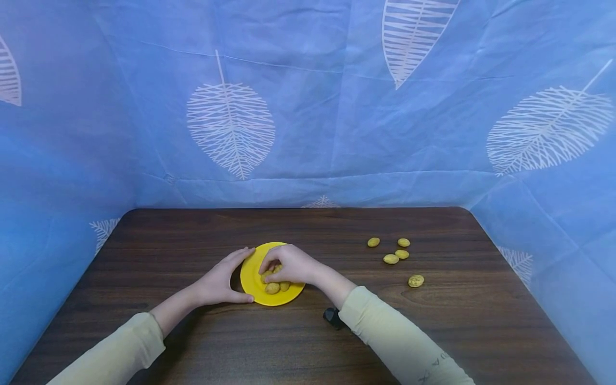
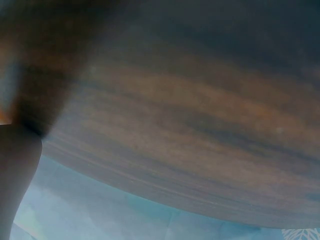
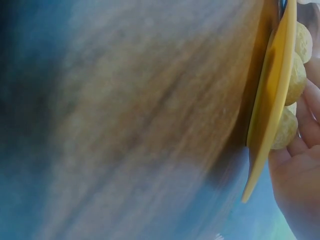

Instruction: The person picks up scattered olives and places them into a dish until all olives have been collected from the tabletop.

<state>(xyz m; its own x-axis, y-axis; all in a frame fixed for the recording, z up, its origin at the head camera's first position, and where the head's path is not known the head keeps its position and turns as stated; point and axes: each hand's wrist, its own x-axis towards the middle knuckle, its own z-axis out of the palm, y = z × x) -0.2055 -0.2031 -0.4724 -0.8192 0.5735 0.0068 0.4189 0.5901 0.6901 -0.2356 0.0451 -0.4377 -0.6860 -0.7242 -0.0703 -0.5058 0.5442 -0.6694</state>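
Blue cloth (image 1: 313,117) with white leaves (image 1: 231,128) hung behind the brown surface (image 1: 192,342). A yellow plate (image 1: 251,275) sat near the middle, with some small yellow lumps (image 1: 272,288) on it. The left hand (image 1: 223,280) touched the plate's left side, its thumb and fingers spread wide along the edge. Over the plate, the right hand (image 1: 293,264) had its fingers bent down at the lumps, but I could not tell if they pinched one. Five more lumps (image 1: 391,259) lay off to the right. A black thing (image 1: 331,316) sat just beside the right sleeve (image 1: 399,337).
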